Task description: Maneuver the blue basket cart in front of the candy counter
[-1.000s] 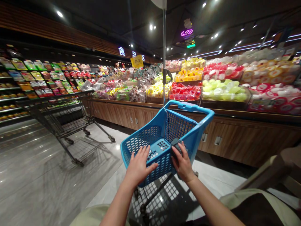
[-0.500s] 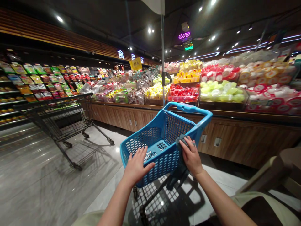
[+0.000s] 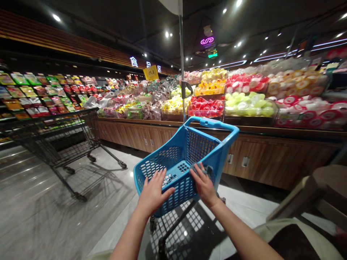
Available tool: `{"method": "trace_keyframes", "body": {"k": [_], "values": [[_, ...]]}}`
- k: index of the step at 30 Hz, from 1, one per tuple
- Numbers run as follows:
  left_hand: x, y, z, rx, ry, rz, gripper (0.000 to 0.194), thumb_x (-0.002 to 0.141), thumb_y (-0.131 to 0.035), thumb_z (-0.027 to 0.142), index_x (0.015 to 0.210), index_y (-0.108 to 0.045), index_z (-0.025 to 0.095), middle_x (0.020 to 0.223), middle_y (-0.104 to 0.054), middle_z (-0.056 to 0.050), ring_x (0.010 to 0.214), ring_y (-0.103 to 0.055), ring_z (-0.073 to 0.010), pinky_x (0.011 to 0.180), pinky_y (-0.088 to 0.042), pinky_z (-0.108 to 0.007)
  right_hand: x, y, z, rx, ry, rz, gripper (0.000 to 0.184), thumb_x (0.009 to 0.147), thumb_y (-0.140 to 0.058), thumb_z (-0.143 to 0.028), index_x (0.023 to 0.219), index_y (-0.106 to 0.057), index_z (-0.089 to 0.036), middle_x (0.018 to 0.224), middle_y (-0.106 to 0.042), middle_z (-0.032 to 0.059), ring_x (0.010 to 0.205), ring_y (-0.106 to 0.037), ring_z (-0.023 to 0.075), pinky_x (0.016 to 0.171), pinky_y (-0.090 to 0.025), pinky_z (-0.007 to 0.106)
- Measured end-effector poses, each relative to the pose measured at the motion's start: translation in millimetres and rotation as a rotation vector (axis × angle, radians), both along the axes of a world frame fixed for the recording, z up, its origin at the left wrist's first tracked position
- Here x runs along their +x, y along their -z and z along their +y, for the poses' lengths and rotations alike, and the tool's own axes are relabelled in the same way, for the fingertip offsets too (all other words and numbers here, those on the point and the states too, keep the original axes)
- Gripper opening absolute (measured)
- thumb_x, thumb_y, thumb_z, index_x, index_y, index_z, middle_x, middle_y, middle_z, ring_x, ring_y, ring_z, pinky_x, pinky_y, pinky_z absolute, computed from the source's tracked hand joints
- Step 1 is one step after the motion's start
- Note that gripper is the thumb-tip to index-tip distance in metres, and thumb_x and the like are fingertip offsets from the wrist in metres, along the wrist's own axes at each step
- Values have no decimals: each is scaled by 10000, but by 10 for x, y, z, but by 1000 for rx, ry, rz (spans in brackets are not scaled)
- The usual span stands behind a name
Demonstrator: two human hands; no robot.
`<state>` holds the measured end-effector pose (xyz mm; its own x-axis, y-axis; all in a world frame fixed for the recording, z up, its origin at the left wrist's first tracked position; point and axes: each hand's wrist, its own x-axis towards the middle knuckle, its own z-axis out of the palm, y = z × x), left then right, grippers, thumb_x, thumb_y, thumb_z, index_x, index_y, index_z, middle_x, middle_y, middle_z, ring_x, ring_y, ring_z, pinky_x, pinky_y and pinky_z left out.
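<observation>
A small blue plastic shopping cart [image 3: 173, 159] stands right in front of me on a tiled floor. My left hand [image 3: 153, 190] lies flat on its near rim with the fingers spread. My right hand [image 3: 204, 185] presses a dark grey cloth [image 3: 206, 169] against the near right wall of the basket, fingers stretched over it. The cart's basket holds nothing that I can see. A thin metal pole [image 3: 182, 72] rises from behind the cart.
A black wire shopping cart [image 3: 56, 141] stands to the left on the glossy floor. A long wooden counter [image 3: 244, 155] with bins of wrapped sweets runs behind the blue cart. Shelves of packets [image 3: 40, 94] line the far left. A chair back [image 3: 306, 195] shows at the right.
My right hand with the cloth went up along the basket's right side, then came back down to the near right wall. The left hand stayed on the rim.
</observation>
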<state>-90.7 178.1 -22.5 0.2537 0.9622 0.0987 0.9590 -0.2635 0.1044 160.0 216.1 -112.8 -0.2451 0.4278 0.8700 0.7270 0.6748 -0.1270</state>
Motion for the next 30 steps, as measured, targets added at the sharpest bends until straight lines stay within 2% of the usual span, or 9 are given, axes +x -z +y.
{"method": "trace_keyframes", "body": {"k": [4,11,14,19,23,26,28,30], "values": [[-3,-17,18,-14,5,0,783,904,-362,657,1534,-185,227,1581,-244,-86,1465,-188,-293,1144,-169,-588,-23,58,-3,24,7,-52,605,952,-358,-49,1501,-285,-291,1541,-328,48,1458,-160,253,1121,-377,487],[-14,-8,33,-6,9,-5,774,908,-358,651,1536,-175,236,1579,-251,-85,1464,-187,-297,1142,-188,-580,479,-90,146,26,124,22,636,946,-345,-48,1517,-228,-303,1549,-308,56,1451,-182,261,1125,-359,515],[17,0,41,-4,17,0,784,903,-362,659,1536,-178,234,1577,-258,-88,1460,-200,-299,1145,-192,-572,572,-129,185,17,185,82,649,941,-334,-50,1521,-208,-314,1567,-267,47,1454,-172,270,1138,-324,542],[80,21,70,-8,31,-1,806,896,-347,685,1535,-182,222,1579,-248,-78,1463,-194,-294,1151,-171,-580,418,-124,209,-35,191,128,648,941,-391,-92,1521,-214,-320,1609,-109,37,1461,-114,306,1142,-296,564],[107,31,93,-10,43,-6,807,897,-347,686,1536,-177,223,1581,-242,-77,1465,-189,-288,1151,-161,-585,310,-105,167,-47,144,122,635,943,-326,-51,1517,-233,-306,1591,-197,48,1456,-168,270,1147,-316,517],[117,22,97,-10,25,4,788,902,-361,669,1535,-180,236,1580,-247,-83,1463,-196,-290,1148,-165,-584,249,-47,101,-23,73,31,636,944,-313,-41,1523,-216,-286,1569,-261,70,1452,-189,253,1126,-362,486],[118,9,93,-11,15,11,783,903,-364,664,1535,-180,238,1577,-257,-88,1462,-197,-295,1143,-175,-586,215,7,67,-1,54,-60,629,951,-326,-52,1526,-200,-273,1550,-305,82,1454,-178,258,1120,-354,520],[113,-4,88,-14,22,12,785,905,-361,661,1536,-173,233,1576,-259,-91,1463,-191,-296,1140,-184,-588,215,44,59,16,90,-142,619,955,-350,-68,1523,-208,-271,1525,-352,87,1456,-169,276,1126,-269,616]]}}
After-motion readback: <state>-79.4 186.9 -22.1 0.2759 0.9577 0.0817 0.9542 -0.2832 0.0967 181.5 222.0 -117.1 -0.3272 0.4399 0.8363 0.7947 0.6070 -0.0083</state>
